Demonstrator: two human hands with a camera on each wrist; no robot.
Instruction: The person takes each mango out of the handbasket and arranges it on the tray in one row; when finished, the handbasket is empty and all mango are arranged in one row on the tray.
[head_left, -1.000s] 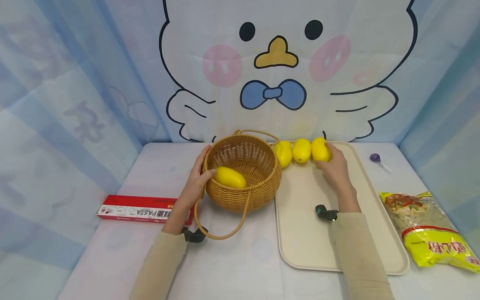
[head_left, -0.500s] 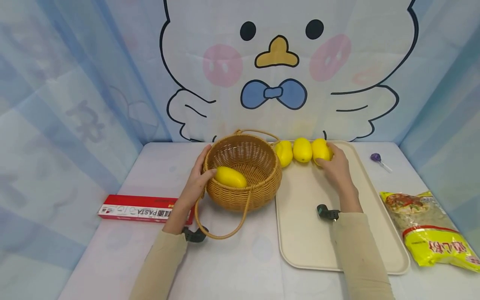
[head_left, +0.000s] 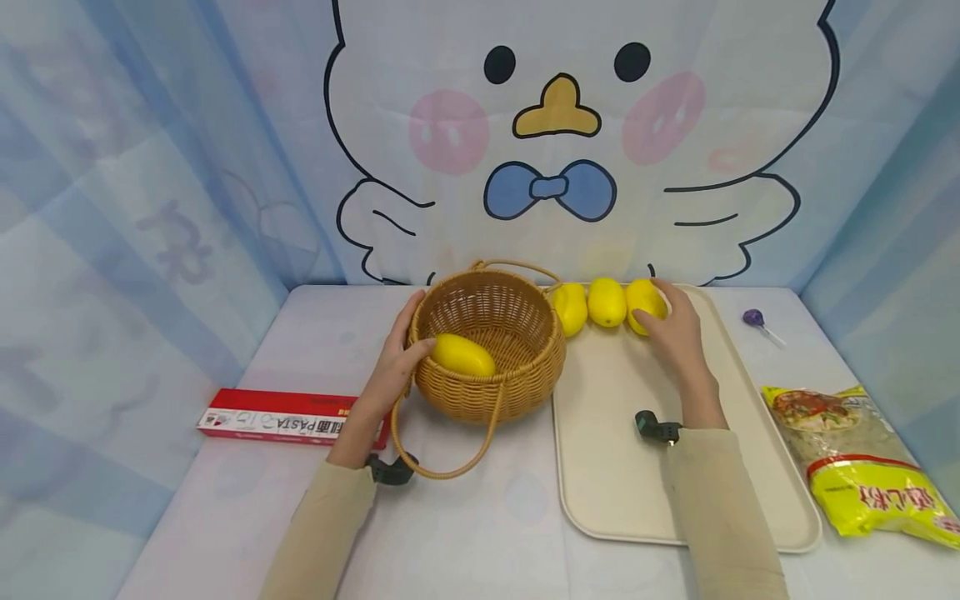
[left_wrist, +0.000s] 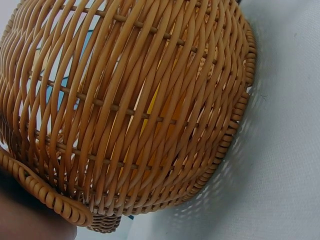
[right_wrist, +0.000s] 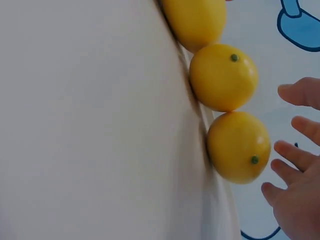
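Note:
My left hand (head_left: 393,362) holds the side of a round wicker basket (head_left: 517,396), its thumb over the rim and its fingers along the outside. Inside the basket lies a long yellow fruit (head_left: 463,356), partly seen through the weave in the left wrist view. At the tray's far edge, three yellow lemon-like fruits stand in a row: a left one (head_left: 570,310), a middle one (head_left: 607,302) and a right one (head_left: 645,305). My right hand (head_left: 681,337) is beside the right one, and the right wrist view shows its fingers spread, with a gap to the fruit (right_wrist: 237,147).
Under my right forearm lies a cream tray (head_left: 615,467). A red pasta box (head_left: 277,417) is at the left, partly behind my left wrist. On the right are a purple lollipop (head_left: 753,318) and a yellow food bag (head_left: 862,467). One basket handle (head_left: 442,475) hangs forward.
The right hand has loosened from the rightmost yellow fruit and drawn slightly to the right, its fingers parting. The left hand and basket hold their place.

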